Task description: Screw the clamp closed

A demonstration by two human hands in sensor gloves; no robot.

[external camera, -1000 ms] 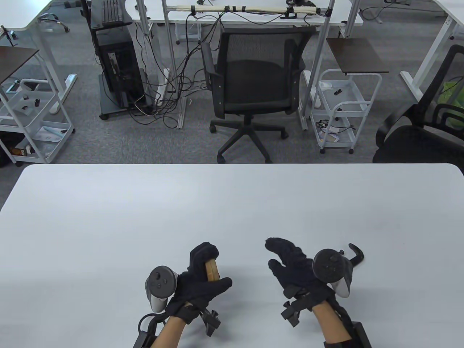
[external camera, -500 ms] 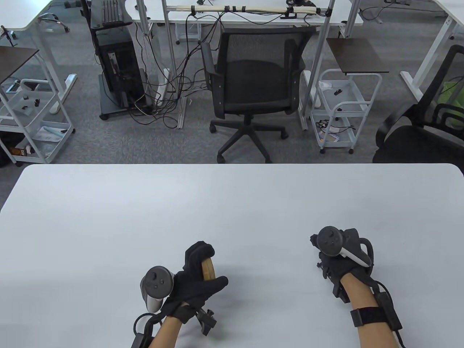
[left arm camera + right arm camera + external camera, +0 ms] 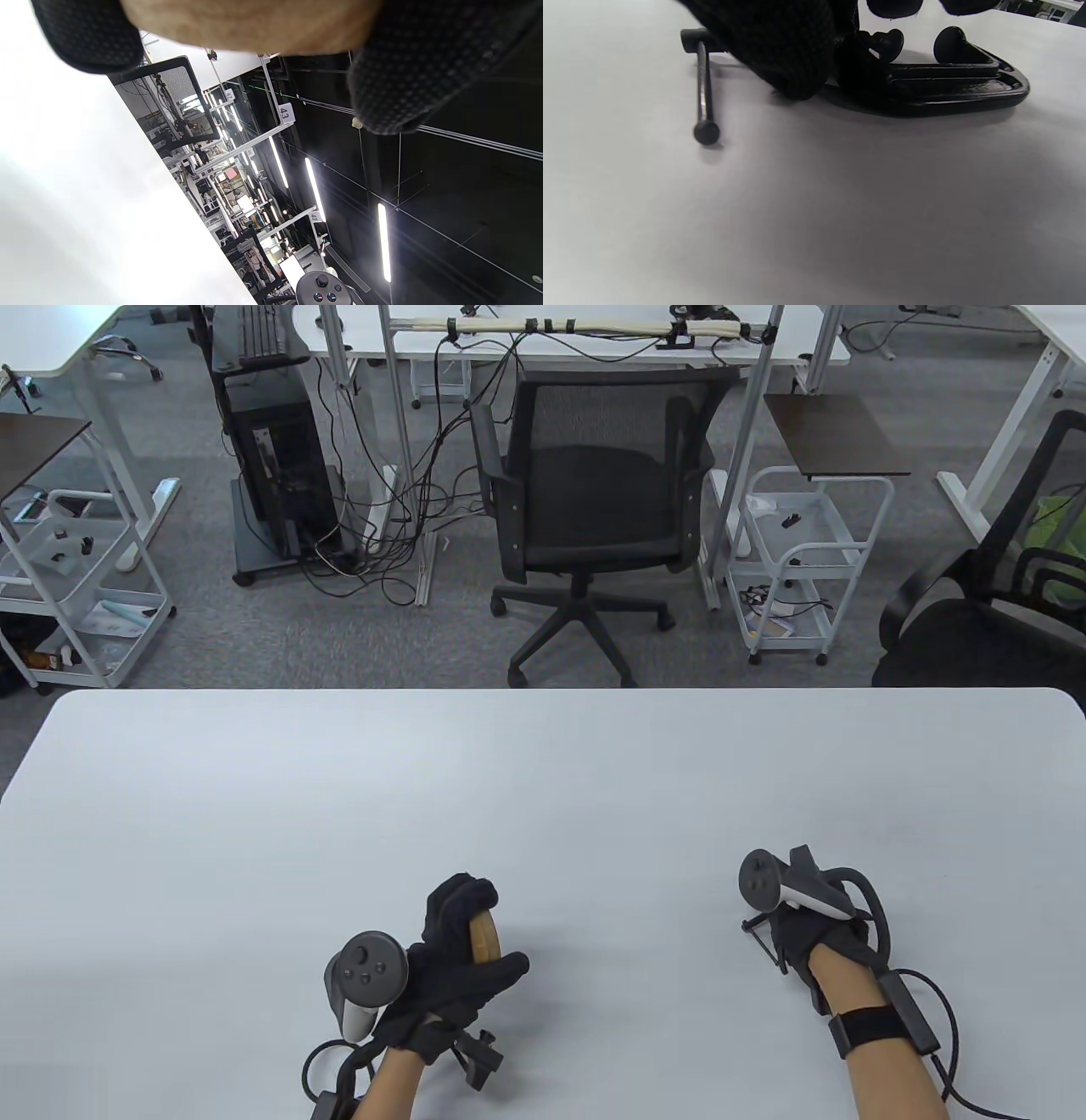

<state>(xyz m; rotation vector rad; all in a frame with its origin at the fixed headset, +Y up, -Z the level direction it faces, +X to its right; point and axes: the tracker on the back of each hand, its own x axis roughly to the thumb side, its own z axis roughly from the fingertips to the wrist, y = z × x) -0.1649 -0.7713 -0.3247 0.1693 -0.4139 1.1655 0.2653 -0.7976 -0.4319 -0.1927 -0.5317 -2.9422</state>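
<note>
A black C-clamp (image 3: 946, 84) lies flat on the white table (image 3: 543, 780). Its thin T-bar handle (image 3: 702, 84) sticks out at the left, and a small gap shows between its screw pad (image 3: 888, 42) and its anvil (image 3: 948, 44). My right hand (image 3: 789, 929) lies over the clamp and grips its screw end. In the table view only the clamp's curved back (image 3: 876, 899) and handle (image 3: 761, 937) show past the glove. My left hand (image 3: 462, 942) holds a pale wooden piece (image 3: 484, 937) above the table near the front edge. The piece fills the top of the left wrist view (image 3: 254, 25).
The table's front edge runs just below both hands. A black office chair (image 3: 594, 500) stands beyond the table's far edge. Wire carts (image 3: 797, 560) stand on the floor behind.
My right hand has moved right from the table's middle, turned over and come down onto the clamp. My left hand has drifted slightly toward me with the wooden piece.
</note>
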